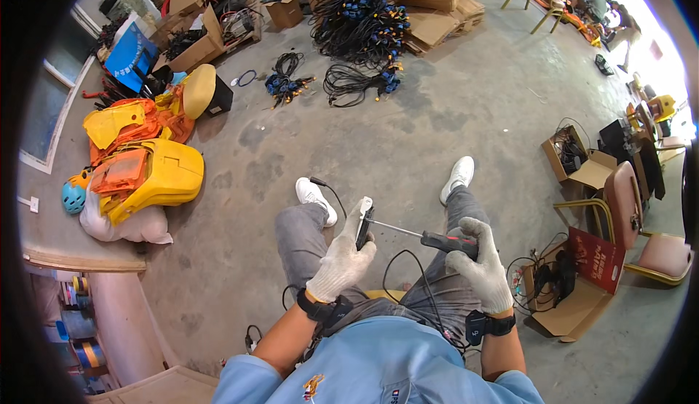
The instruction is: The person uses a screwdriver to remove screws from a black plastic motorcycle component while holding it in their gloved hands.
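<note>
Black case (pixel 365 228) upright in my left hand (pixel 344 262), thumb and fingers closed around it; glove on. Screwdriver (pixel 445 243) in my right hand (pixel 480 264), also gloved, fingers wrapped on the red and black handle. Shaft points left, its tip at the case's side; cannot tell whether it sits in a screw. Thin black lead (pixel 336 192) rises just beyond the left hand, plug at its end. Between my hands and nearer my body, a black cable (pixel 420 264) loops over my lap. White shoes (pixel 458 178) beyond both hands, on the concrete floor (pixel 255 287). Right of my right hand: open carton (pixel 570 318) with cables, red board beside it, then a chair (pixel 624 204). Well left of my left hand: yellow shells (pixel 175 173), blue helmet (pixel 73 197) near them. Far ahead of both hands, a heap of black cables (pixel 357 25) with blue connectors, cartons around.
</note>
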Tool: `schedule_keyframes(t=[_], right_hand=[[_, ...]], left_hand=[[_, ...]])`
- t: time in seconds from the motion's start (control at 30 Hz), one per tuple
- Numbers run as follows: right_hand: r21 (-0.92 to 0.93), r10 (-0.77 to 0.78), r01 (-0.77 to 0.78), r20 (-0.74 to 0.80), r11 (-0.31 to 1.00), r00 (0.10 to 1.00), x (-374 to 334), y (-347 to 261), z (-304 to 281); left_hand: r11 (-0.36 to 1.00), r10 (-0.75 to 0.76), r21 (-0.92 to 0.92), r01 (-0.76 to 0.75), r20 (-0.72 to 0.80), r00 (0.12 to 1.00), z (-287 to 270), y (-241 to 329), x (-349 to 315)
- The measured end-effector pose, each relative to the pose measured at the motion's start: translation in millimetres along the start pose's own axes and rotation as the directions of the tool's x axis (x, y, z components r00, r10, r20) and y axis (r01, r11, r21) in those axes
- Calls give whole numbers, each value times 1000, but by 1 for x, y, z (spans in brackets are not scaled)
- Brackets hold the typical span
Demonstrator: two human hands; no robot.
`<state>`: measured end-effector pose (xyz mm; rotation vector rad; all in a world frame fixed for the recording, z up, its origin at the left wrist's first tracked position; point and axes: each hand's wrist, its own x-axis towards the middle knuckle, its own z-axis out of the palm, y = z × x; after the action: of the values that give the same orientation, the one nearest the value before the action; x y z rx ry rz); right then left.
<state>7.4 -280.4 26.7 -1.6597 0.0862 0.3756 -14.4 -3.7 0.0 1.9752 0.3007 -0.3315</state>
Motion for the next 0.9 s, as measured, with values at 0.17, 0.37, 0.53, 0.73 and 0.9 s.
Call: schedule_keyframes(t=[0.17, 0.37, 0.53, 0.73, 0.9], right_hand=[[-423, -328, 326, 71, 846, 942, 9, 28, -23], [-197, -156, 162, 48, 967, 987, 7, 7, -4], [-46, 169, -168, 8, 985, 986, 6, 2, -10], [-248, -55, 62, 32, 967, 998, 2, 8, -12], [-25, 243, -242, 49, 970, 969, 5, -9, -12]], left_hand=[[995, -44, 95, 43, 4, 999, 7, -3, 8], [1000, -2, 17, 2, -43, 999, -2, -18, 5], [1000, -28, -11, 28, 3, 1000, 3, -5, 8], [1000, -25, 10, 25, -20, 1000, 3, -2, 5], [1000, -6, -1, 6, -9, 1000, 2, -14, 6]])
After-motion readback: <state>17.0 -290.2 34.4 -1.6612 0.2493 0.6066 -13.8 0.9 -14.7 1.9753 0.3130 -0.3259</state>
